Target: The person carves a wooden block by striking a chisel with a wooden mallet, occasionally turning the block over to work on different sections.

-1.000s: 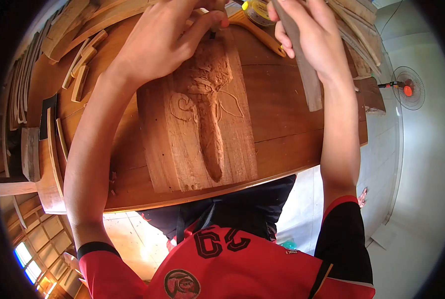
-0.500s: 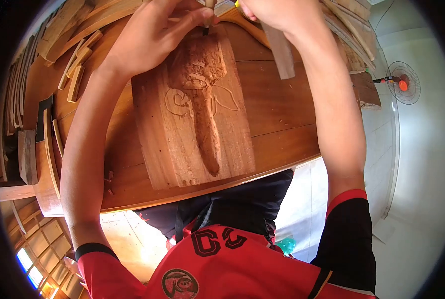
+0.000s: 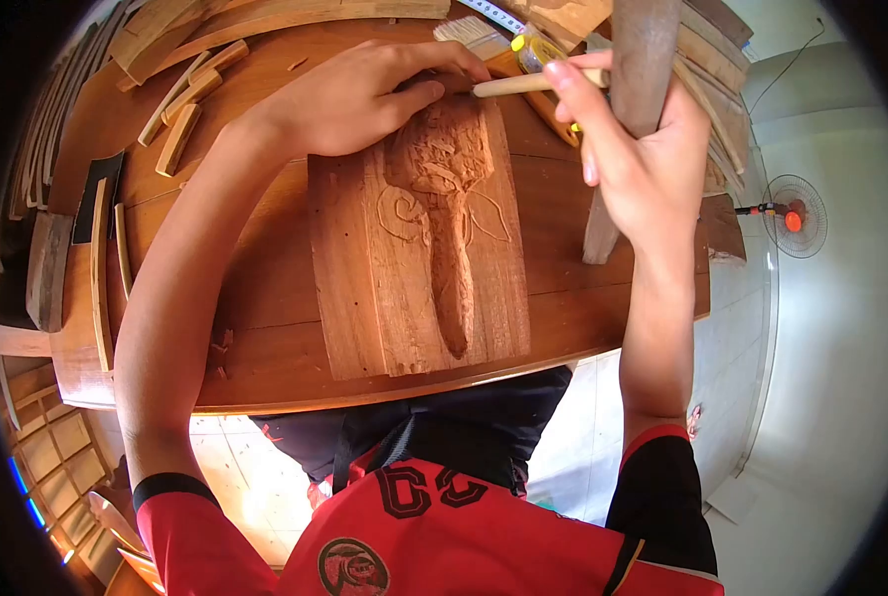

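The carved wooden board [image 3: 354, 268] lies on the table, with a long groove and a flower-like design cut into it. My left hand [image 3: 354, 94] rests across its far end, fingers stretched and slightly bent, apparently holding nothing. To the right of the board, my right hand [image 3: 647, 159] is raised over the table. It grips a thick grey-brown wooden bar [image 3: 645, 70] and also a chisel, whose pale round handle [image 3: 523, 84] points left toward my left fingertips. The chisel's blade is hidden behind the bar.
A flat brush [image 3: 472, 38], a tape measure [image 3: 493, 14] and a yellow-topped bottle [image 3: 533, 50] lie beyond the board. Wooden strips [image 3: 177, 139] sit at the left, and stacked wood [image 3: 707, 109] at the far right. A fan [image 3: 794, 219] stands beyond the table's right edge.
The chisel, upright in my left hand at the board's far end before, is now in my right hand with the bar. My left hand lies on the board. The right hand has come nearer.
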The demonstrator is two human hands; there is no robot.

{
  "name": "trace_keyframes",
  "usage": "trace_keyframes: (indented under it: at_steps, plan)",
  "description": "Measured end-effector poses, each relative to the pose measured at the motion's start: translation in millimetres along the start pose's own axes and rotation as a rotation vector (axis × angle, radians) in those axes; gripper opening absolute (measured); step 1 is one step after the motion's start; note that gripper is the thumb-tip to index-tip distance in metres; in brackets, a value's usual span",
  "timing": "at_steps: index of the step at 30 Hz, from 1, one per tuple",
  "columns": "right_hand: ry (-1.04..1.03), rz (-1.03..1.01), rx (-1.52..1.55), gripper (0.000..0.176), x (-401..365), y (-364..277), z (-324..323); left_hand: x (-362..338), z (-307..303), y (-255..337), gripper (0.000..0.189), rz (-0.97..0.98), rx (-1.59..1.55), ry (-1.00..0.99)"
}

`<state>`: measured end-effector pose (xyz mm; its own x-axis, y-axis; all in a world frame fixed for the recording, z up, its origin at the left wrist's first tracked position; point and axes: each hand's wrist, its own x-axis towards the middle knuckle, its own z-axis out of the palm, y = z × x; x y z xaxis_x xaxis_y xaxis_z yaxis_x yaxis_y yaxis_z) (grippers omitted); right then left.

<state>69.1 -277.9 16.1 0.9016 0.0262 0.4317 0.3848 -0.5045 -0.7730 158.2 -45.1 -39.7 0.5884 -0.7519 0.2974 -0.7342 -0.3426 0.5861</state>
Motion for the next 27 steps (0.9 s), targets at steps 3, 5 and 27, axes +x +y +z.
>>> trace_keyframes:
  at_steps: [3, 5, 27]
  plan:
    - [0.005, 0.173, 0.073, 0.020, 19, 9, -10, -1, -1, -3, 0.036, -0.007, -0.030, -0.018]
    - [-0.063, 0.212, 0.086, 0.020, 38, 21, -19, -2, 2, -3, 0.037, -0.041, -0.103, 0.013]
    - [-0.376, 0.042, -0.289, 0.030, 107, -4, 5, -1, 1, 8, 0.032, -0.143, -0.091, 0.104]
